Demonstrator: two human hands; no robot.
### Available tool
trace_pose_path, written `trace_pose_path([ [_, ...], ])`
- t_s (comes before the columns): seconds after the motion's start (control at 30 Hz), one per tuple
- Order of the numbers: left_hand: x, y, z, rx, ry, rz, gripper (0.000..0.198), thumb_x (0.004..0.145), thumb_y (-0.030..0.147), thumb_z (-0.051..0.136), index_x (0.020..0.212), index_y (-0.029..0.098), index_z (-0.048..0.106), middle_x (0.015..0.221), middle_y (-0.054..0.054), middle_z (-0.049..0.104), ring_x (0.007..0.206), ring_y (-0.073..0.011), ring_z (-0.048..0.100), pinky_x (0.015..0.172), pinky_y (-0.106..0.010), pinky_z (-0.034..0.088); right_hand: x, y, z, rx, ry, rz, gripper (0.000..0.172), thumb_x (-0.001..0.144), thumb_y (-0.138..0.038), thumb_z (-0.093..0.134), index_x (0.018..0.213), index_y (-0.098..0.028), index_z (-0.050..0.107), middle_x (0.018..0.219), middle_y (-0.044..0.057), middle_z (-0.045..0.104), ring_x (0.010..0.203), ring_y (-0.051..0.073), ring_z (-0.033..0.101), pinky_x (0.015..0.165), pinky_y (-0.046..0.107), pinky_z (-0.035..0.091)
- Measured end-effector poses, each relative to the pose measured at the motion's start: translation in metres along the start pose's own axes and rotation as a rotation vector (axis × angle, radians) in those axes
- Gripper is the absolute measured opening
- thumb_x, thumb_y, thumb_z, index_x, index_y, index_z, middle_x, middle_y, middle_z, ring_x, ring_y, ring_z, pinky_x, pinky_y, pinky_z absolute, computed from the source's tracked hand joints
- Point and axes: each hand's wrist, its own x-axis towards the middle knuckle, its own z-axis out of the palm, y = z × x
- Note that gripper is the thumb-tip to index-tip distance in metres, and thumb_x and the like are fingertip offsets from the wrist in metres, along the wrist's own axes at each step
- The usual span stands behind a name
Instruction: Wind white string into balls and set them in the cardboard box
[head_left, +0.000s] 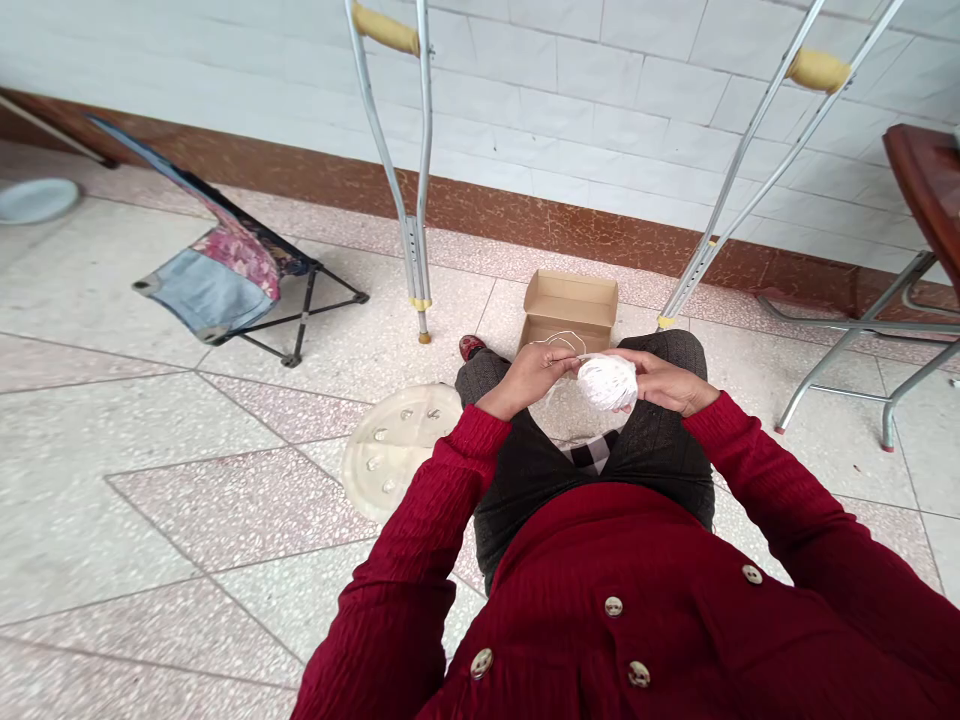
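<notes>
A white tiled wall [525, 90] with a brown marbled base runs along the far side, above a speckled floor [97, 420]. Two metal crutches stand upright there, the left crutch [412, 255] and the right crutch [697, 262] well apart; they seem to lean on something out of view. A folding seat [221, 285] is at far left, and a round pale piece with holes [405, 445] (perhaps a stool top) lies near the seated person's left leg.

The ball of white cord [606, 382] is held up between the knees, both hands at it. The right hand [667, 385] is curled round its right side, apparently to steady it. The left hand [536, 380], just left of the ball, has thumb and fingers pinched together on a strand [571, 334], probably to keep it under control; the ball thus sits to the right of those fingertips. An open cardboard box [574, 292] rests on the floor just beyond, seemingly within easy reach, with loops of strand showing in front of it.
</notes>
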Motion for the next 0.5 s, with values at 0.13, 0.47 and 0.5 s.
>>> trace_pose_path([
  [0.13, -0.003, -0.011, 0.009, -0.083, -0.009, -0.050, 0.032, 0.088, 0.039, 0.055, 0.078, 0.015, 0.074, 0.071, -0.001, 0.068, 0.069, -0.0153, 0.058, 0.069, -0.025, 0.041, 0.002, -0.014, 0.000, 0.140, 0.064, -0.090, 0.046, 0.075, -0.027, 0.071, 0.118, -0.016, 0.058, 0.079, 0.005, 0.070, 0.064, 0.017, 0.065, 0.053, 0.025, 0.052],
  [0.47, -0.017, -0.019, 0.028, -0.301, -0.119, -0.087, 0.035, 0.089, 0.041, 0.055, 0.075, 0.015, 0.074, 0.083, -0.006, 0.073, 0.084, -0.0198, 0.066, 0.085, -0.031, 0.045, 0.028, -0.045, -0.004, 0.181, 0.361, -0.272, 0.024, 0.084, -0.035, 0.063, 0.103, -0.020, 0.062, 0.091, 0.004, 0.070, 0.076, 0.015, 0.064, 0.065, 0.026, 0.056],
  [0.5, -0.018, -0.019, 0.028, -0.311, -0.123, -0.080, 0.035, 0.090, 0.042, 0.054, 0.076, 0.015, 0.074, 0.083, -0.006, 0.073, 0.085, -0.0197, 0.066, 0.086, -0.031, 0.045, 0.029, -0.047, -0.004, 0.184, 0.377, -0.283, 0.024, 0.084, -0.035, 0.063, 0.102, -0.020, 0.062, 0.092, 0.004, 0.070, 0.078, 0.015, 0.064, 0.066, 0.026, 0.056],
])
